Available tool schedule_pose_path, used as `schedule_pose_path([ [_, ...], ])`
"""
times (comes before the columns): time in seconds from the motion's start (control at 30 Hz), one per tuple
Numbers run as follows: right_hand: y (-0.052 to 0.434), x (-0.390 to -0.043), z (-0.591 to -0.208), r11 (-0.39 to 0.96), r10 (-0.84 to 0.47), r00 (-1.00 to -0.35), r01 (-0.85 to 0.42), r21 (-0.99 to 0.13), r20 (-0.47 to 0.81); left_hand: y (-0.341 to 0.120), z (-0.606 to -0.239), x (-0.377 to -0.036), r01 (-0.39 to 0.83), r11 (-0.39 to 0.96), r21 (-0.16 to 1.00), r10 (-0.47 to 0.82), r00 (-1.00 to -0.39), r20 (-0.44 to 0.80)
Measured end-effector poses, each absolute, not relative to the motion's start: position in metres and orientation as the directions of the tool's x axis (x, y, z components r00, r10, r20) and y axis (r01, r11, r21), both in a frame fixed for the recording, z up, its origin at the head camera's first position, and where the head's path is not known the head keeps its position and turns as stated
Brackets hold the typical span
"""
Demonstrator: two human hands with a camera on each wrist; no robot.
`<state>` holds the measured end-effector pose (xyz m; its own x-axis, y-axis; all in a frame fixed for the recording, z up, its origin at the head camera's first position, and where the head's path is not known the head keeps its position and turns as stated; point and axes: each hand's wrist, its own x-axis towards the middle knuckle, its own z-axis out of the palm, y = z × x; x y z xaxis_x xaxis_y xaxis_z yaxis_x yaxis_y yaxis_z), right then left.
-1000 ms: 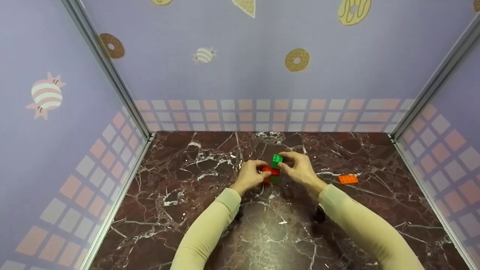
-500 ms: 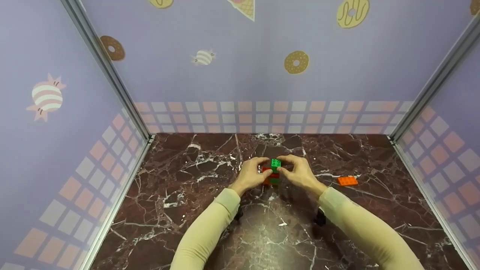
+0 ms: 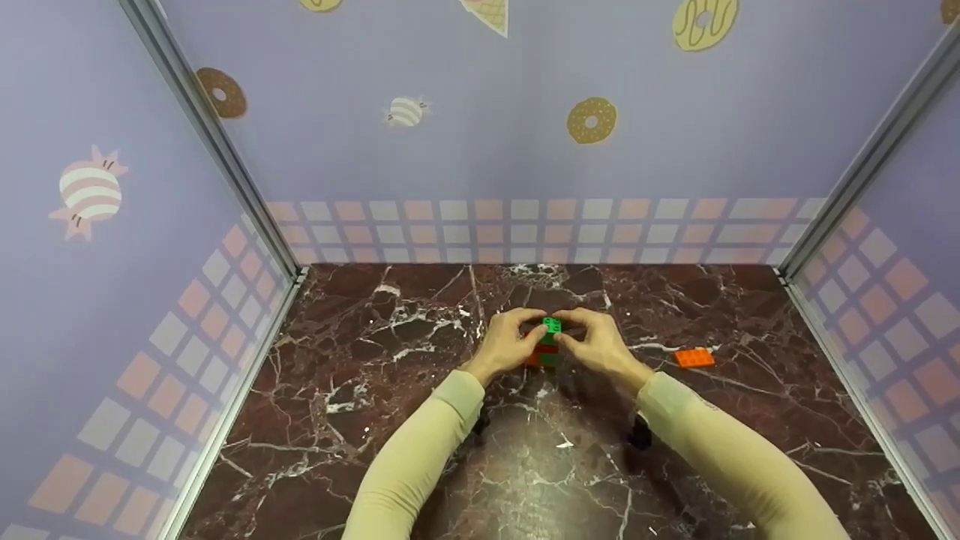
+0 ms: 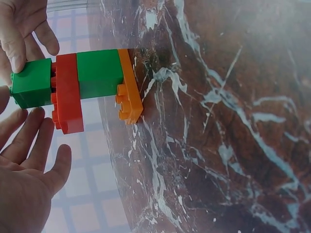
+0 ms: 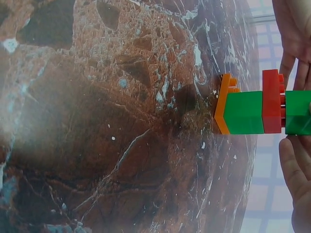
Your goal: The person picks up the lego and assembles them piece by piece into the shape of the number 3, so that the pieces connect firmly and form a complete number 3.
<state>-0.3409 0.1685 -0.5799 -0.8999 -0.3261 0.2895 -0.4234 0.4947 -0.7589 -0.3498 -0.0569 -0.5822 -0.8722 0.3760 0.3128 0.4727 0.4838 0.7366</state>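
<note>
A flat orange brick lies alone on the dark red marble worktop, which is veined with white. Lilac walls rise behind and at both sides, printed with doughnuts, striped sweets and an ice-cream cone, with a band of pink and white squares along the foot. Pale metal posts mark the back corners.

Brick stack stands upright mid-table. Orange plate at the bottom, then green, red, and a small green brick on top.
</note>
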Motion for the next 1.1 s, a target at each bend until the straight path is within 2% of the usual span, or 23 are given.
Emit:
schedule_pose_path([
  [0.13,0.1681,-0.3424,-0.5795,0.486,-0.339,-0.889,-0.445,-0.752,0.306,-0.0564,-0.5809,-0.3516,0.483,0.476,0.735,0.380,-0.867,0.323],
  [0.5,0.1672,-0.3464,-0.5769,0.523,-0.388,-0.821,-0.570,-0.634,0.418,-0.0554,-0.5767,-0.3522,0.474,0.500,0.725,0.362,-0.875,0.322],
  [0.73,0.1694,-0.3481,-0.5778,0.519,-0.373,-0.829,-0.559,-0.646,0.417,-0.0546,-0.5753,-0.3502,0.470,0.507,0.723,0.367,-0.876,0.312],
  [0.9,0.1693,-0.3508,-0.5806,0.520,-0.368,-0.839,-0.544,-0.659,0.401,-0.0543,-0.5750,-0.3513,0.422,0.519,0.743,0.341,-0.900,0.272],
  [1.1,0.1693,-0.3485,-0.5849,0.548,-0.396,-0.801,-0.599,-0.584,0.450,-0.0536,-0.5797,-0.3495,0.382,0.512,0.770,0.332,-0.914,0.233],
])
